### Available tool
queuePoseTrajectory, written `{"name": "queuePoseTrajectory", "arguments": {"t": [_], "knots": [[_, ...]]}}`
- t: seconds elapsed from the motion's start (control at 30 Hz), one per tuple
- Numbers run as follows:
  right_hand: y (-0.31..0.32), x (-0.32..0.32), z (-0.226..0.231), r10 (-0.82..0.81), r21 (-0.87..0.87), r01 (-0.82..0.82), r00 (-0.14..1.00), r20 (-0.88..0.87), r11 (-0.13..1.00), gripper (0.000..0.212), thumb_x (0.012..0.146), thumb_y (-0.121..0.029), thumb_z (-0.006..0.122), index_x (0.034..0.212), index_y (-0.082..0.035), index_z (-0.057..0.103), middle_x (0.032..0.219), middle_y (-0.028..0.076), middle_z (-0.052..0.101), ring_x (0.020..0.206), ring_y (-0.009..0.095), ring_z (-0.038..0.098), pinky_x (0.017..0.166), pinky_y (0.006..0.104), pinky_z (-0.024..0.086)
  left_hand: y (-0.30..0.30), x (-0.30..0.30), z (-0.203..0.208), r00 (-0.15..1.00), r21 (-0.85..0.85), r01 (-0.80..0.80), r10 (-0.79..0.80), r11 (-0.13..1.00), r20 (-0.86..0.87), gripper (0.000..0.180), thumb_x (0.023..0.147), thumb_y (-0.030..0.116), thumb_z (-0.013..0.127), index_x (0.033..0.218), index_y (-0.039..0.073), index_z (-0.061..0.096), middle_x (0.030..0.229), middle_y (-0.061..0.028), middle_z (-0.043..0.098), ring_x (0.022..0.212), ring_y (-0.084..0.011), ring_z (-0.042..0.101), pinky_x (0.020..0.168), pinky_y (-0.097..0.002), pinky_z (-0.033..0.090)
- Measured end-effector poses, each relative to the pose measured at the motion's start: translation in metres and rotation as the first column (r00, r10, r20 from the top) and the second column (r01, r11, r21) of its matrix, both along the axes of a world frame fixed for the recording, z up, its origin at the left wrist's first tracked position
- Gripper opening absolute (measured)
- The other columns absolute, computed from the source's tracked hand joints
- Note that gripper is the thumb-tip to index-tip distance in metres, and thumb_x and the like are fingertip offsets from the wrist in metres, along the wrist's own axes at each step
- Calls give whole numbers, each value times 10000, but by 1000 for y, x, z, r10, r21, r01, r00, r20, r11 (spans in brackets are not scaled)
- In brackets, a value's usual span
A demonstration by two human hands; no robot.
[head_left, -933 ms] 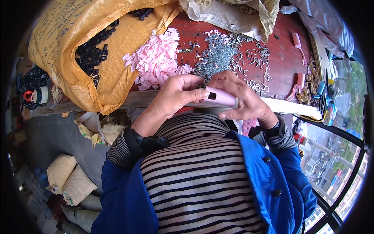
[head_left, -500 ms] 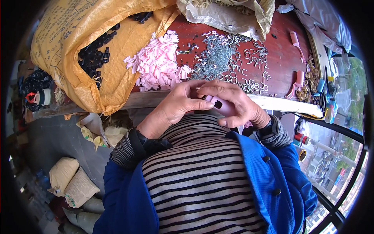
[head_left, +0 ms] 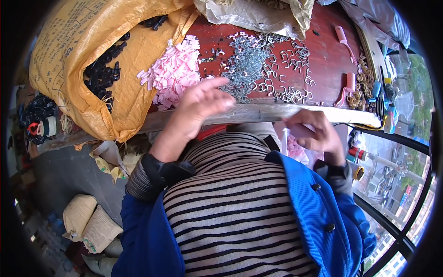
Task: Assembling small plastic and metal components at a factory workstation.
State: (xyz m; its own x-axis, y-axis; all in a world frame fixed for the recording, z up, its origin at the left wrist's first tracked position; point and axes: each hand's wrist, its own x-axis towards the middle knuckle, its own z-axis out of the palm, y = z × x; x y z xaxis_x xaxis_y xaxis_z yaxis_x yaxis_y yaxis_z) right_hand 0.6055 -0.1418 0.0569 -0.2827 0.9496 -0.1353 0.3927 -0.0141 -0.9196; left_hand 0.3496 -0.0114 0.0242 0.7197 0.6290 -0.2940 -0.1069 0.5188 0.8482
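My left hand hovers over the table's front edge near the pink pile, fingers stretched out and apart, holding nothing visible. My right hand, smeared by motion, is in front of the edge further right. Its fingers and thumb are closed round a mauve-pink plastic part, blurred and partly hidden. Just below this hand a bag with pink pieces shows beside my lap. On the table lie a heap of flat pink plastic pieces, a pile of small metal bits and scattered U-shaped metal clips.
A yellow woven sack holding black plastic parts covers the table's left. At the back lies a pale sack. Two pink handled pieces and brown rings are at the right. Filled sacks stand on the floor.
My hands have parted: the left moved left and opened away from the pink part, while the right carried it right and down toward the bag. The view has shifted slightly.
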Motion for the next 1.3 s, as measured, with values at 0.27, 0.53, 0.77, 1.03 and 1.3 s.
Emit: {"name": "queuePoseTrajectory", "arguments": {"t": [0.27, 0.53, 0.77, 1.03, 1.3], "knots": [[-55, 22, -4, -65, -21, 83, 890, 451, 996, 238, 635, -107, 638, 846, -12, 577, 810, 117, 570, 734, 268, 552, 653, 326, 434, 59, -72, -8, 844, 381, -395, 494, 836, -209, 357, 756, 108, 573, 1068, -32, 471, 871, -90, 586, 740, -99, 545, 639, -197, 431], [52, -27, -31, -61, 378, -138, 880, 470, 916, 125, 666, -19, 577, 785, -13, 539, 712, 104, 494, 646, 268, 523, 552, 343, 416, 67, -114, -16, 675, 654, -369, 674, 661, -300, 320, 767, 99, 567, 1055, -17, 492, 873, -46, 559, 740, -59, 500, 626, -168, 395], [88, -32, -50, 207, 297, -397, 834, 511, 868, 95, 674, -81, 553, 697, -27, 478, 703, 108, 474, 663, 290, 516, 566, 366, 430, 40, -57, -12, 883, 478, -284, 420, 831, -208, 310, 763, 85, 569, 1045, -24, 498, 850, -42, 558, 703, -47, 490, 604, -165, 394], [96, -31, -54, 254, 283, -459, 801, 541, 842, 96, 686, -47, 564, 752, -4, 509, 691, 100, 476, 641, 267, 506, 558, 341, 420, 23, -21, -16, 949, 529, -110, 248, 841, -196, 271, 752, 92, 579, 999, -9, 533, 764, -13, 567, 655, -37, 497, 561, -163, 407], [84, -41, -47, -65, 323, -33, 956, 287, 946, 132, 668, -18, 592, 778, 5, 524, 708, 98, 502, 609, 231, 531, 524, 300, 423, 6, 9, -11, 943, 446, 206, -54, 871, -329, 250, 773, 99, 560, 996, -9, 527, 789, -23, 555, 642, -31, 479, 560, -164, 400]]}}
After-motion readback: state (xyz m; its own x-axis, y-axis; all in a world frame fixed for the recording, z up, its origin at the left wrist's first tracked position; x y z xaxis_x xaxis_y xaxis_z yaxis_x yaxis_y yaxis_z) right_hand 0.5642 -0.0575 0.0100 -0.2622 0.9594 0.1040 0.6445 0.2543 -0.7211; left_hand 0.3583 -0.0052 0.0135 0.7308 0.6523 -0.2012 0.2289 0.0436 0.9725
